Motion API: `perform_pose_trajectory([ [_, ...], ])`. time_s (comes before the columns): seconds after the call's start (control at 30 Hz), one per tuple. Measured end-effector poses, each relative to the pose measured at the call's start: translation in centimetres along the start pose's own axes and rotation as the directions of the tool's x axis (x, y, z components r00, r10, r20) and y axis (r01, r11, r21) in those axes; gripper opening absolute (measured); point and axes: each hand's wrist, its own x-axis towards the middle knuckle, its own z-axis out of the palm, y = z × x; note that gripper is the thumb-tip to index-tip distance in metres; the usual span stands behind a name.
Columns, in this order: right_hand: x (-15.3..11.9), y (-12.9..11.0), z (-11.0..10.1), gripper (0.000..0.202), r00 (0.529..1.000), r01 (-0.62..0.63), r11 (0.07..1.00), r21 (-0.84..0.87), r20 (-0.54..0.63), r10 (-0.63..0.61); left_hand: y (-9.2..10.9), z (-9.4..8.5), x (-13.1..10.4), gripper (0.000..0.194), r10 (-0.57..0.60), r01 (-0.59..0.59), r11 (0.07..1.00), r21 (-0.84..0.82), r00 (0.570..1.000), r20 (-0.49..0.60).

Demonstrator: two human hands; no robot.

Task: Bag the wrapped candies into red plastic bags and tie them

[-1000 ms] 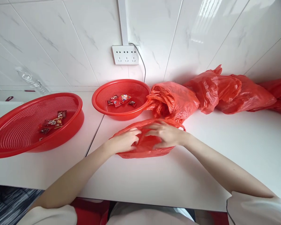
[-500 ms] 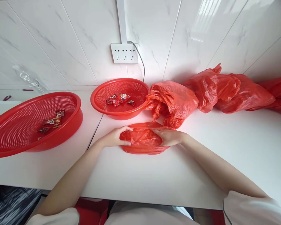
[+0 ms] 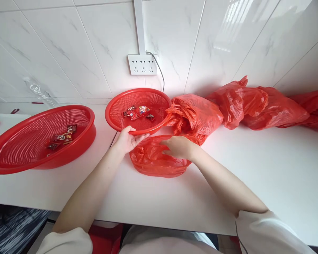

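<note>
My left hand is at the near rim of the small round red basket, its fingers apart, with the thumb by the rim and fingers beneath it. Several small wrapped snacks lie in that basket. Just in front stands an opened red plastic bag, its mouth facing up. Over the bag's right side hovers my right hand, fingers loosely spread, with nothing visible in them.
A large red basket with several wrapped snacks stands at the left. Filled red bags line the wall to the right. A clear plastic bottle leans behind the large basket, and a socket panel is on the wall.
My left hand has left the bag's opening and moved up to the small basket's rim. My right hand has lifted and shifted slightly left. The bag's mouth is wider.
</note>
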Motion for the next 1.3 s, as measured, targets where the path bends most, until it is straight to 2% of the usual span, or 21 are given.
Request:
perform_pose_trajectory([
  [0.1, -0.3, -0.4, -1.0, 0.03, 0.996, 0.063, 0.994, 0.085, -0.073, -0.057, -0.1, 0.2, -0.1, 0.047, 0.062, -0.064, 0.996, -0.069, 0.998, -0.027],
  [0.23, -1.5, -0.3, -3.3, 0.028, 0.97, 0.171, 0.948, 0.269, -0.212, -0.115, -1.1, 0.4, -0.5, 0.039, 0.114, -0.11, 0.99, -0.091, 0.993, 0.035],
  [0.37, -2.1, 0.5, -4.6, 0.025, 0.903, 0.217, 0.916, 0.338, -0.426, -0.056, -2.9, -0.1, -0.9, 0.028, 0.193, -0.19, 0.979, -0.07, 0.98, 0.043],
  [0.5, -2.0, 1.9, -4.5, 0.024, 0.842, 0.252, 0.918, 0.304, -0.537, -0.054, -4.4, -1.2, -1.0, 0.008, 0.279, -0.279, 0.96, 0.007, 0.959, 0.047],
  [0.6, -2.1, 3.0, -4.3, 0.025, 0.816, 0.264, 0.927, 0.264, -0.574, -0.069, -4.7, -1.9, -0.8, 0.004, 0.335, -0.338, 0.939, 0.061, 0.94, 0.059],
  [0.77, -1.4, 3.9, -3.7, 0.028, 0.805, 0.206, 0.953, 0.221, -0.592, -0.037, -5.0, -1.7, -0.6, 0.02, 0.395, -0.398, 0.911, 0.105, 0.917, 0.046],
  [0.87, -0.4, 3.6, -2.6, 0.027, 0.817, 0.237, 0.956, 0.17, -0.568, -0.101, -5.3, -1.3, -0.8, 0.028, 0.386, -0.39, 0.915, 0.107, 0.921, 0.057],
  [1.03, 1.5, 2.6, -0.7, 0.03, 0.864, 0.261, 0.953, 0.156, -0.478, -0.159, -5.7, -1.4, -1.3, 0.038, 0.334, -0.365, 0.919, 0.145, 0.921, 0.201],
  [1.1, 2.1, 2.2, 0.1, 0.032, 0.867, 0.291, 0.94, 0.176, -0.465, -0.181, -5.8, -1.5, -1.5, 0.042, 0.316, -0.359, 0.918, 0.166, 0.918, 0.239],
  [1.17, 2.7, 1.8, 0.8, 0.032, 0.852, 0.27, 0.94, 0.21, -0.507, -0.132, -5.9, -1.5, -1.5, 0.045, 0.302, -0.35, 0.921, 0.174, 0.92, 0.248],
  [1.3, 3.5, 1.3, 2.0, 0.036, 0.813, 0.12, 0.93, 0.348, -0.572, 0.109, -6.4, -1.0, -1.5, 0.045, 0.286, -0.335, 0.928, 0.164, 0.922, 0.262],
])
